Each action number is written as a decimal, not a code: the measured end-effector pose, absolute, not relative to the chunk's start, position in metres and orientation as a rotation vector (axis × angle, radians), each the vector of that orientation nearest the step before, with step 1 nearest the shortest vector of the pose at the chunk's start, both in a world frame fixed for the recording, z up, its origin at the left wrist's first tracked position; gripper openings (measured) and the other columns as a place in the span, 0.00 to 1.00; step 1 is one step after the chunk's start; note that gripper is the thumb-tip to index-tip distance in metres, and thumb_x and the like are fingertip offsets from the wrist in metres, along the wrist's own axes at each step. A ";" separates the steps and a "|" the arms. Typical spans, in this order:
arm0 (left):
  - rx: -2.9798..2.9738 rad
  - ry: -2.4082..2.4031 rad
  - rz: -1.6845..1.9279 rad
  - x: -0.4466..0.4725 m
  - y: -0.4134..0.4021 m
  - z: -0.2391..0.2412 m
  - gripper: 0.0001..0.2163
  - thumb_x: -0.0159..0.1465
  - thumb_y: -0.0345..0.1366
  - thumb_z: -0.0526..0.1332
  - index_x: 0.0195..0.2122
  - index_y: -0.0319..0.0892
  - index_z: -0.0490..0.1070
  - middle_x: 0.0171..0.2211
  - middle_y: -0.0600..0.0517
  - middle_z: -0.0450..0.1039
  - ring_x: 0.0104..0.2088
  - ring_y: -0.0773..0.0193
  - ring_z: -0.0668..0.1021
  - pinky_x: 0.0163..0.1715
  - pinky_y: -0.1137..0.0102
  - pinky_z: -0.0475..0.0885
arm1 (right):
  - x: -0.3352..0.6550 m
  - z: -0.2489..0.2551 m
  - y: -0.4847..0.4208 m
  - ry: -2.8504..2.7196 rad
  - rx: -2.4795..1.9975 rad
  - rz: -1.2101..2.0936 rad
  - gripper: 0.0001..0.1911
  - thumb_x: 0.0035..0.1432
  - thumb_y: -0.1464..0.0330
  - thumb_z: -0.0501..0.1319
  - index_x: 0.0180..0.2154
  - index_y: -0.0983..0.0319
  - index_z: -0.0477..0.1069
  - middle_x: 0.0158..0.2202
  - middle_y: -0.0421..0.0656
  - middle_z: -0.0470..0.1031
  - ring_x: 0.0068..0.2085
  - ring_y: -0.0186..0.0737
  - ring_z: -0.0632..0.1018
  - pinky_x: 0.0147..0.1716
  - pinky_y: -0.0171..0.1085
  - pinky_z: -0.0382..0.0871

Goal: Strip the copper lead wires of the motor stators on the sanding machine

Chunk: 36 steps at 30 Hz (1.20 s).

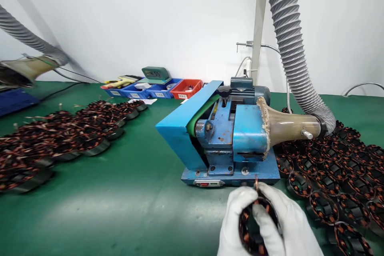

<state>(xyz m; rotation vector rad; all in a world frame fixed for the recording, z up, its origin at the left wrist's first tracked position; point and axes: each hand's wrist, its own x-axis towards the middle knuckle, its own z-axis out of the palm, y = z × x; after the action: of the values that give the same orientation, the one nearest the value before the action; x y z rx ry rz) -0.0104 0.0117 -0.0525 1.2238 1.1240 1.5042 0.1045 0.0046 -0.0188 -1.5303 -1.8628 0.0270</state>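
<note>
Both my hands wear white gloves and hold one black stator ring with copper windings [251, 228] low in front of me. My left hand [234, 220] grips its left side. My right hand [285, 224] wraps its right side, with the thumb pressed across the ring. A copper wire end [256, 182] sticks up from the ring. Just beyond my hands stands a blue bench machine [222, 136] with a green belt [199, 117].
Several wound stators lie in rows at the left [69, 136] and the right [336, 172] on the green mat [126, 192]. A grey ribbed hose [292, 56] feeds a funnel [288, 126] on the machine. Blue and red bins [168, 88] and a green scale [155, 73] sit at the back.
</note>
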 end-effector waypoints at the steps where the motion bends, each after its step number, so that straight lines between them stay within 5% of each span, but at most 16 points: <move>1: 1.198 1.124 1.514 -0.008 0.017 -0.054 0.13 0.54 0.38 0.66 0.42 0.49 0.72 0.43 0.48 0.74 0.45 0.54 0.77 0.44 0.63 0.75 | 0.104 -0.017 0.012 -1.887 -1.528 0.061 0.18 0.64 0.66 0.48 0.47 0.65 0.71 0.43 0.50 0.81 0.41 0.46 0.82 0.37 0.39 0.79; 5: 1.054 1.100 1.524 0.001 0.041 -0.059 0.19 0.49 0.39 0.68 0.43 0.46 0.70 0.44 0.47 0.75 0.44 0.53 0.78 0.46 0.62 0.74 | 0.095 -0.007 0.040 -1.830 -1.532 0.115 0.19 0.62 0.70 0.46 0.41 0.67 0.75 0.38 0.52 0.82 0.37 0.46 0.83 0.36 0.40 0.78; 15: 0.708 1.079 1.475 0.008 0.089 -0.048 0.10 0.52 0.43 0.66 0.31 0.45 0.71 0.30 0.51 0.79 0.33 0.59 0.81 0.34 0.66 0.77 | 0.087 0.019 0.068 -1.680 -1.759 0.376 0.18 0.64 0.68 0.48 0.33 0.61 0.77 0.27 0.47 0.82 0.29 0.46 0.82 0.28 0.38 0.74; 25: 0.743 1.068 1.299 -0.011 0.049 -0.021 0.11 0.62 0.45 0.58 0.30 0.43 0.71 0.29 0.51 0.76 0.31 0.64 0.79 0.33 0.67 0.76 | 0.095 -0.015 0.032 -1.808 -1.535 0.175 0.19 0.62 0.67 0.48 0.43 0.65 0.75 0.40 0.50 0.82 0.38 0.47 0.83 0.37 0.40 0.78; 32: 0.556 1.078 1.344 -0.001 0.077 -0.026 0.14 0.46 0.46 0.71 0.28 0.44 0.72 0.27 0.52 0.77 0.30 0.60 0.80 0.31 0.67 0.77 | 0.089 0.001 0.056 -1.645 -1.655 0.350 0.19 0.62 0.68 0.47 0.36 0.63 0.77 0.33 0.48 0.83 0.31 0.46 0.83 0.31 0.38 0.77; 36: 0.561 1.046 1.303 0.001 0.088 -0.016 0.12 0.53 0.47 0.65 0.24 0.43 0.71 0.24 0.49 0.78 0.28 0.58 0.81 0.30 0.64 0.77 | 0.087 0.010 0.063 -1.586 -1.627 0.407 0.20 0.63 0.68 0.47 0.33 0.61 0.78 0.28 0.46 0.83 0.25 0.43 0.82 0.25 0.36 0.74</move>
<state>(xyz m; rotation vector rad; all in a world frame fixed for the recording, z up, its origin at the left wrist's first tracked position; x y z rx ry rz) 0.0005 0.0881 -0.0155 0.5607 1.0455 1.3035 0.0872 0.0633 0.0096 -1.6273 -1.5857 0.4074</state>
